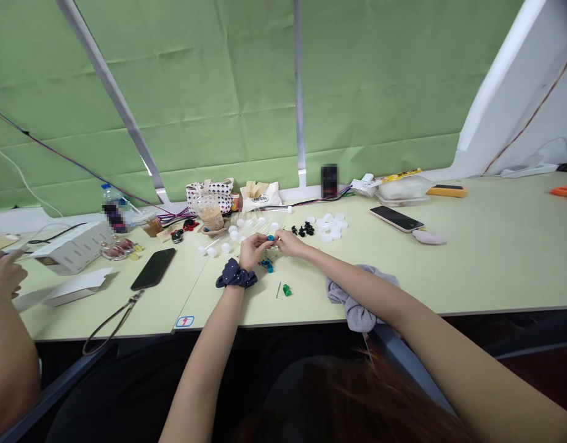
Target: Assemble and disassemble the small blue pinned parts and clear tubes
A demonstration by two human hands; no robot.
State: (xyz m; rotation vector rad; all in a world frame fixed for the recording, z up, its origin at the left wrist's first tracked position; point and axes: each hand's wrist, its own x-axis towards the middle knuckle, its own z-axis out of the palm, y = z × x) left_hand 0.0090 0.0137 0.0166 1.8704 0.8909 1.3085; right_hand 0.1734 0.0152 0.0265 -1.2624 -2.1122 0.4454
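Note:
A small blue plastic piece (271, 238) is held between the fingertips of both hands above the table. My left hand (252, 250), with a dark dotted scrunchie (236, 274) on its wrist, pinches it from the left. From the right, my right hand (289, 242) has its fingers closed at the same piece, partly hiding it. Just below them lie more blue plastic pieces (267, 265). Nearer the table edge are a green plastic piece (287, 290) and a thin metal pin (278, 290). Black small parts (303, 230) and white round caps (330, 229) sit beyond my right hand.
Clear tubes with white caps (226, 247) lie behind my left hand. A plastic cup (209, 215) stands farther back. One phone (152, 269) lies left, another (396, 218) right. A grey cloth (357, 301) hangs over the front edge. Another person's hand (5, 274) is far left.

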